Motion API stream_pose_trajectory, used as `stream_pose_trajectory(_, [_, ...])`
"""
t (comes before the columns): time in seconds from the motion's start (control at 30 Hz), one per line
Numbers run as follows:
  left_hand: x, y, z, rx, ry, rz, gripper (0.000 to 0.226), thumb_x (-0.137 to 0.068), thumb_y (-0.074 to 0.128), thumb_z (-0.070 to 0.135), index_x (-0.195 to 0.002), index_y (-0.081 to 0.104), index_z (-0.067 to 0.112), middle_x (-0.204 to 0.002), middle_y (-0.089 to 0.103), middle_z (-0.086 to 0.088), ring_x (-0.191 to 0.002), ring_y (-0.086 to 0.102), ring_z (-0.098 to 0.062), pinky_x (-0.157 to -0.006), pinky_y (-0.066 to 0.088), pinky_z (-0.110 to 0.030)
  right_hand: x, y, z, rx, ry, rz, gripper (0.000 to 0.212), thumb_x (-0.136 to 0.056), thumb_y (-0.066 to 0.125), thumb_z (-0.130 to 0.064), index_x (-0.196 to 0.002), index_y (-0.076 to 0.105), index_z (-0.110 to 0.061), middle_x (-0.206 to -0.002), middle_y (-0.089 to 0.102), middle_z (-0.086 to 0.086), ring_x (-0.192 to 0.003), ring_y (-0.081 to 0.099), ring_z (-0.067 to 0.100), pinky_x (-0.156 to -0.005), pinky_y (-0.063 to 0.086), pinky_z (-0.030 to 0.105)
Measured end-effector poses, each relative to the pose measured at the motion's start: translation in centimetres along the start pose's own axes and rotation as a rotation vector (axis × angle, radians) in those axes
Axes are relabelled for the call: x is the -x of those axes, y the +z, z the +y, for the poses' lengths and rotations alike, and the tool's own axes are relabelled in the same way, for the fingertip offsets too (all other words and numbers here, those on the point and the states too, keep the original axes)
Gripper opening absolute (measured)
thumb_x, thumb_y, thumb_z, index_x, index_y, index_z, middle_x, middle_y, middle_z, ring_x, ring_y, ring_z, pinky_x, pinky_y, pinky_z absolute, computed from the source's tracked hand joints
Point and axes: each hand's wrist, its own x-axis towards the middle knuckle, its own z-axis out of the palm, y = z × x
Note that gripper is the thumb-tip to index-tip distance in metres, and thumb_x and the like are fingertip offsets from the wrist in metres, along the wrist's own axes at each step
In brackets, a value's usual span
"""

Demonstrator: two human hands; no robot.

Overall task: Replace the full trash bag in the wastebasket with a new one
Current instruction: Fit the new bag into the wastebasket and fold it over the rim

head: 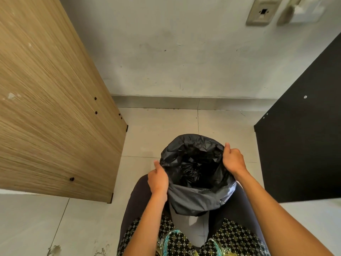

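Note:
A grey wastebasket (190, 228) stands on the tiled floor between my knees. A black trash bag (195, 198) lines it, its mouth open and its edge folded down over the rim. My left hand (158, 179) grips the bag's edge at the left side of the rim, thumb pointing up. My right hand (232, 159) grips the bag's edge at the right side, fingers curled over the rim. The inside of the bag is dark and crumpled; I cannot tell what it holds.
A light wooden cabinet side (51, 100) stands close on the left. A black panel (302, 137) stands close on the right. A pale wall (184, 52) with a baseboard lies ahead, with wall plates (263, 11) high up. Bare tiles lie behind the basket.

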Motion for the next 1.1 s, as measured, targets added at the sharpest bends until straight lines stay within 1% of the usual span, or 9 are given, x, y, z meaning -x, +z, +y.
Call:
stream_pose_trajectory(0.1, [-2.0, -1.2, 1.3, -0.064, -0.169, -0.197, 0.034, -0.102, 0.050, 0.039, -0.089, 0.065, 0.012, -0.097, 0.070, -0.011, -0.089, 0.065, -0.028, -0.074, 0.057, -0.039, -0.5, -0.7, 0.7, -0.013, 0.028, -0.015, 0.060, -0.109, 0.029, -0.042, -0.065, 0.050, -0.007, -0.072, 0.060, 0.013, -0.071, 0.057, 0.029, -0.070, 0.043, 0.037])
stream_pose_trajectory(0.23, [-3.9, -2.2, 3.4, -0.315, 0.113, -0.090, 0.029, -0.102, 0.045, 0.022, -0.094, 0.069, 0.007, -0.103, 0.070, -0.012, -0.088, 0.063, -0.026, -0.079, 0.054, -0.039, -0.9, -1.7, 0.1, 0.093, -0.106, -0.004, 0.055, -0.107, 0.040, -0.037, -0.062, 0.048, -0.009, -0.063, 0.057, 0.013, -0.067, 0.055, 0.031, -0.064, 0.038, 0.039])
stream_pose_trajectory(0.3, [-3.6, -1.6, 5.3, -0.332, 0.256, -0.098, 0.041, -0.109, 0.035, 0.036, -0.110, 0.067, 0.010, -0.108, 0.067, -0.006, -0.098, 0.060, -0.025, -0.088, 0.048, -0.039, -1.2, -1.8, -1.1, 0.079, -0.160, 0.019, 0.051, -0.107, 0.040, -0.038, -0.067, 0.050, -0.009, -0.068, 0.059, 0.011, -0.069, 0.055, 0.028, -0.066, 0.038, 0.039])
stream_pose_trajectory(0.4, [-3.0, 0.6, 7.2, -0.558, 0.378, -0.182, 0.059, -0.107, 0.024, 0.058, -0.095, 0.061, 0.014, -0.089, 0.062, -0.002, -0.086, 0.059, -0.020, -0.079, 0.044, -0.035, -1.7, -1.2, -2.9, 0.034, -0.205, -0.030, 0.054, -0.108, 0.036, -0.045, -0.067, 0.049, -0.013, -0.068, 0.056, 0.004, -0.066, 0.053, 0.020, -0.063, 0.037, 0.036])
stream_pose_trajectory(0.5, [-3.7, 2.2, 6.6, -0.664, 0.503, -0.148, 0.062, -0.107, 0.026, 0.056, -0.087, 0.065, 0.013, -0.091, 0.070, -0.009, -0.086, 0.066, -0.028, -0.077, 0.052, -0.037, -2.4, 0.0, -3.3, 0.075, -0.232, -0.054, 0.059, -0.109, 0.036, -0.044, -0.058, 0.039, -0.014, -0.056, 0.049, 0.002, -0.058, 0.049, 0.022, -0.052, 0.032, 0.032])
stream_pose_trajectory(0.67, [-4.3, 2.0, 5.9, -0.545, 0.350, -0.120, 0.060, -0.111, 0.026, 0.041, -0.088, 0.066, 0.003, -0.104, 0.069, -0.021, -0.103, 0.064, -0.035, -0.094, 0.049, -0.041, -3.6, 1.1, -4.3, 0.162, -0.222, -0.125, 0.067, -0.107, 0.034, -0.051, -0.052, 0.036, -0.013, -0.051, 0.047, 0.003, -0.051, 0.047, 0.022, -0.052, 0.034, 0.033])
stream_pose_trajectory(0.83, [-3.0, 1.8, 4.4, -0.272, 0.130, 0.037, 0.064, -0.111, 0.028, 0.042, -0.116, 0.068, -0.008, -0.125, 0.066, -0.027, -0.118, 0.060, -0.042, -0.101, 0.047, -0.045, -4.9, 1.0, -7.9, 0.386, -0.391, -0.043, 0.058, -0.102, 0.032, -0.065, -0.073, 0.058, -0.021, -0.082, 0.070, 0.004, -0.083, 0.067, 0.031, -0.067, 0.048, 0.037])
stream_pose_trajectory(0.93, [-1.5, 2.1, 2.6, -0.142, 0.058, 0.094, 0.067, -0.111, 0.025, 0.045, -0.125, 0.064, -0.008, -0.131, 0.064, -0.027, -0.122, 0.059, -0.044, -0.102, 0.047, -0.048, -5.3, 0.3, -8.6, 0.345, -0.392, -0.052, 0.047, -0.099, 0.041, -0.064, -0.107, 0.062, -0.022, -0.113, 0.069, 0.004, -0.104, 0.064, 0.029, -0.081, 0.052, 0.041])
stream_pose_trajectory(1.1, [0.8, 1.9, 1.1, -0.193, 0.081, 0.141, 0.060, -0.111, 0.021, 0.043, -0.138, 0.056, 0.003, -0.137, 0.060, -0.024, -0.125, 0.055, -0.043, -0.093, 0.044, -0.047, -4.1, -0.9, -6.6, 0.368, -0.332, 0.060, 0.048, -0.100, 0.046, -0.058, -0.128, 0.057, -0.020, -0.131, 0.059, 0.009, -0.126, 0.052, 0.032, -0.099, 0.043, 0.050])
